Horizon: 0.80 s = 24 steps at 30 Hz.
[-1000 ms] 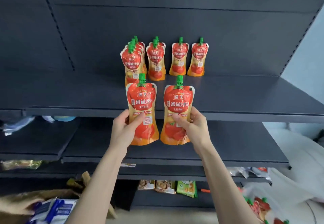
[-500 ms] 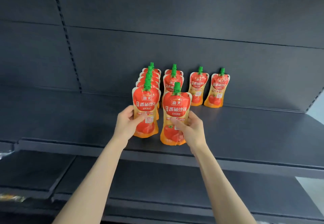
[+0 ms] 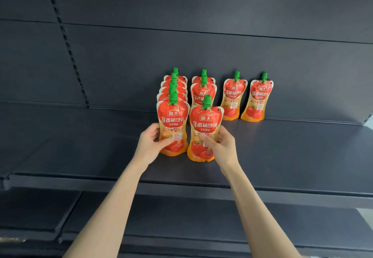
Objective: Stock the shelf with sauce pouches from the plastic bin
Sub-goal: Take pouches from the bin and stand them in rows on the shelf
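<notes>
Red and orange tomato sauce pouches with green caps stand on the dark shelf (image 3: 282,152). My left hand (image 3: 150,143) grips one pouch (image 3: 173,120) upright at the front of the left row, its base on the shelf. My right hand (image 3: 222,142) grips a second pouch (image 3: 204,124) upright in front of the second row (image 3: 202,92). Several pouches stand in line behind the left one (image 3: 174,85). Two single pouches (image 3: 233,96) (image 3: 257,98) stand further right against the back panel. The plastic bin is out of view.
The back panel (image 3: 201,45) is dark, with a slotted upright (image 3: 68,49) at the left. A lower dark shelf (image 3: 181,217) runs below the front edge. Bare shelf surface lies to the left and right of the pouches.
Both hands have carried their pouches up and forward from below the shelf edge onto the shelf. The view has risen, so the lower shelves and the floor items have left the frame.
</notes>
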Motion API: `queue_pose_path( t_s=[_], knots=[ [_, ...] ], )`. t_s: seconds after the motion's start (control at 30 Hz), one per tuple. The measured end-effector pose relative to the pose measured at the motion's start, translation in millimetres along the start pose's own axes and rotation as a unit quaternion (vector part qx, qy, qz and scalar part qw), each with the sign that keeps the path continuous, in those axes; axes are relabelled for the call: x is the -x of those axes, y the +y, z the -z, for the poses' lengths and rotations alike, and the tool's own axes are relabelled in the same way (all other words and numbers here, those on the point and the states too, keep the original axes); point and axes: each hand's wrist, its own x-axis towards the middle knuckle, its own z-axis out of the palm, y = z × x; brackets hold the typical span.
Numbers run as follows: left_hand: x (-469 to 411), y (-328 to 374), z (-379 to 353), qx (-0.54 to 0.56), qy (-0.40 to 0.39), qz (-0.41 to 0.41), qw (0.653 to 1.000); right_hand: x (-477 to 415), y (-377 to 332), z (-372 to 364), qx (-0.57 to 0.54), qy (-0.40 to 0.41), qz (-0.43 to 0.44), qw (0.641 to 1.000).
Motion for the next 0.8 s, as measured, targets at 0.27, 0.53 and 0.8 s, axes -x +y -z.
queue_pose_path(
  t_s=[0.27,0.53,0.8],
  knots=[
    [-2.4,-12.4,12.1,-0.011,-0.021,-0.007,1.0,2.7,7.1,-8.9,0.001,0.032,0.002,0.999],
    [-4.7,-19.3,12.7,-0.003,-0.016,-0.012,1.0,4.2,9.7,-16.8,-0.004,0.042,0.0,0.999],
    [-4.2,-24.5,11.7,-0.008,-0.002,-0.018,1.0,4.2,13.5,-17.6,0.007,0.043,0.003,0.999]
  ],
)
